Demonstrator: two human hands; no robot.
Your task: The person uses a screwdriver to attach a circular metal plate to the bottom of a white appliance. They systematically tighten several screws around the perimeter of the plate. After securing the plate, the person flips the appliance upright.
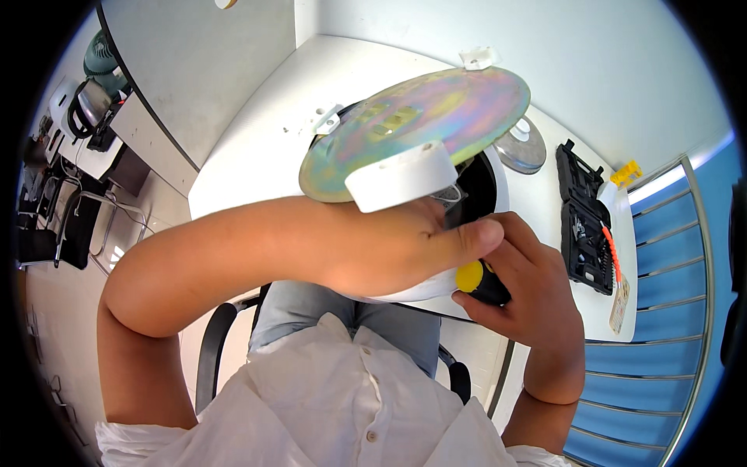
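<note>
Clamping fingers of right hand (pixel 538 284) on black-and-yellow handle (pixel 495 289); holding left hand (pixel 408 245) at iridescent disc's (pixel 459 109) near side, not discerning finger state.

disc (pixel 459 101): smooth iridescent metal | block (pixel 403 179): plastic | shirt (pixel 311 397): cloth

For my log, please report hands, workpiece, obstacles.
Right hand grips yellow-ended black handle; left hand, grip hidden. Iridescent round plate tilted over white round housing; left hand partly covers housing.

A kettle (pixel 94 100) stands near a green fan (pixel 99 58).
</note>
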